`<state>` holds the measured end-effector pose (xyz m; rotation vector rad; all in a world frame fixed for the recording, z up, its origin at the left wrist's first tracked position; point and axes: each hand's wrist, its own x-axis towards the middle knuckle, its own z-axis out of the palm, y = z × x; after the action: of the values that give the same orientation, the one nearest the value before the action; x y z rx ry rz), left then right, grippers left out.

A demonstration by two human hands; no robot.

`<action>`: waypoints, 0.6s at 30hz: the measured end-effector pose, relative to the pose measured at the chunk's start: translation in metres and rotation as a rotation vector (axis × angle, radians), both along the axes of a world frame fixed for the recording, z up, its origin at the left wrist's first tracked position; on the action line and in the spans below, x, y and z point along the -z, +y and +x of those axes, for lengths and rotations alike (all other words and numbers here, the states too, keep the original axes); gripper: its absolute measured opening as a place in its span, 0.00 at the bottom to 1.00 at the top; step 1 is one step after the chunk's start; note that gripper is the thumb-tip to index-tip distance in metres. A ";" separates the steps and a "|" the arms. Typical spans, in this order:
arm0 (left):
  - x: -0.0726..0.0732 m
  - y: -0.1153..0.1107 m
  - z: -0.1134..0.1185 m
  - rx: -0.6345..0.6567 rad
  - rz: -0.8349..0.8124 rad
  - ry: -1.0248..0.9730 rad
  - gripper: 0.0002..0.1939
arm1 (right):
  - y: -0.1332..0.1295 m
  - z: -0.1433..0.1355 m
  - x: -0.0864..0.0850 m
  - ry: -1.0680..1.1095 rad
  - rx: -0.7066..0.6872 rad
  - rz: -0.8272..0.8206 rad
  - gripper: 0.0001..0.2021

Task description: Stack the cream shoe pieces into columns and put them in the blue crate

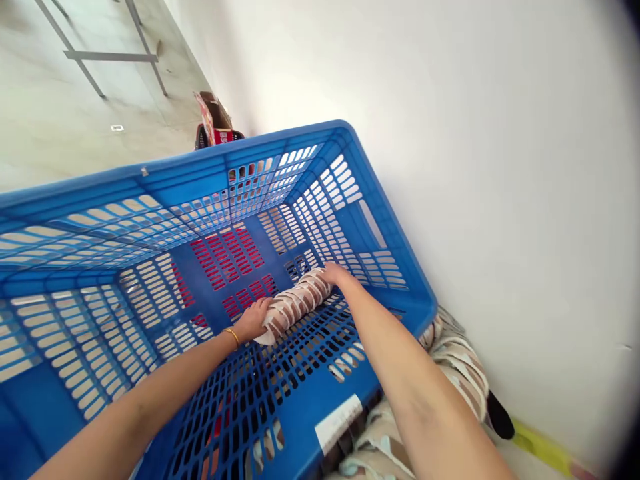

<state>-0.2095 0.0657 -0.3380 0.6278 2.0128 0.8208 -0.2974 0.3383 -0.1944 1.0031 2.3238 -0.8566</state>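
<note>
A large blue slatted plastic crate (190, 177) fills the middle and left of the view. Low inside it, near the crate's near side, lies a rolled bundle (299, 300) in brown and white stripes. My left hand (254, 320), with a gold bracelet at the wrist, grips the bundle's left end. At the bundle's right end, the fingers of my right hand (334, 273) are wrapped round it. Apart from this roll, the crate's blue floor shows, with something red visible through its slots.
A white wall (475, 167) rises close on the right. More striped bundles (457, 363) lie outside the crate at the lower right. A cardboard box (215, 120) stands behind the crate, and a metal frame (113, 57) stands on the floor at the upper left.
</note>
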 end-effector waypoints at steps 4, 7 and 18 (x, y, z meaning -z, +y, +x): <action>-0.012 -0.014 -0.011 0.046 0.064 0.013 0.53 | -0.042 -0.017 -0.070 0.070 -0.236 0.008 0.15; -0.028 -0.020 -0.016 0.007 0.071 0.063 0.48 | -0.085 0.014 -0.142 0.266 -0.390 -0.032 0.19; -0.253 -0.046 0.001 -0.054 0.333 0.348 0.18 | -0.125 0.338 -0.278 0.734 0.078 0.291 0.12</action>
<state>-0.2089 0.0200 -0.0846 0.9631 2.2280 1.1571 0.0408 0.2129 0.0840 1.0123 3.1146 -1.0697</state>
